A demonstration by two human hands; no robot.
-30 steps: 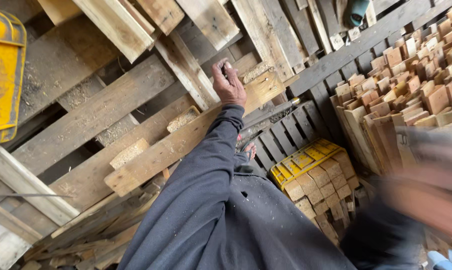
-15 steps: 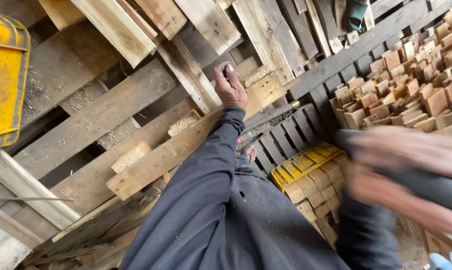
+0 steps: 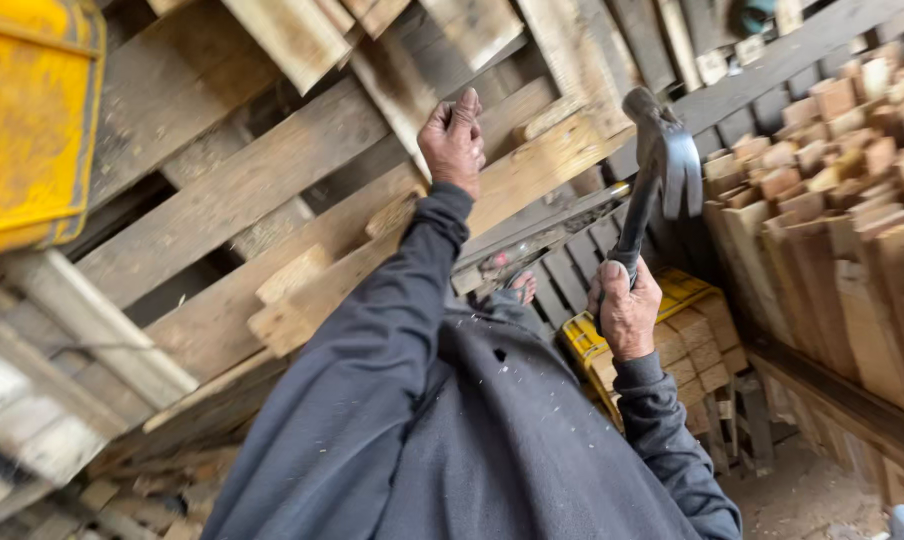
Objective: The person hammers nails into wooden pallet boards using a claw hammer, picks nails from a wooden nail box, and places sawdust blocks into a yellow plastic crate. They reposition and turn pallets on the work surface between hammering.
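Hammer (image 3: 662, 170) first: a dark claw hammer, held upright with its head raised above the right hand (image 3: 627, 310). That grip is clenched around the lower end of the dark handle, knuckles toward the camera, and the head stands in front of the dark gap between the leaning boards and the stacked wood on the right. The right sleeve (image 3: 672, 440) is dark grey and speckled with pale wood dust.

Further out and higher, the left hand (image 3: 454, 140) is stretched up at the end of a long dark sleeve (image 3: 372, 340). Its grip is closed on the edge of a pallet board (image 3: 392, 260), a pale weathered plank that runs slantwise from lower left to upper right. The hammer head and this hand are apart, with the upper end of the plank between them.

Around the plank lie more pallet slats (image 3: 222, 190), crossing at angles, some with short wooden blocks fixed to them. A yellow plastic crate (image 3: 32, 120) fills the upper left corner. Just beside the right hand, lower down, a second yellow crate (image 3: 672, 300) holds short cut wooden blocks (image 3: 707, 345). To the right, a tall stack of cut timber pieces (image 3: 832, 220) stands on end, tightly packed. Sawdust covers the floor (image 3: 802, 500) at the lower right.
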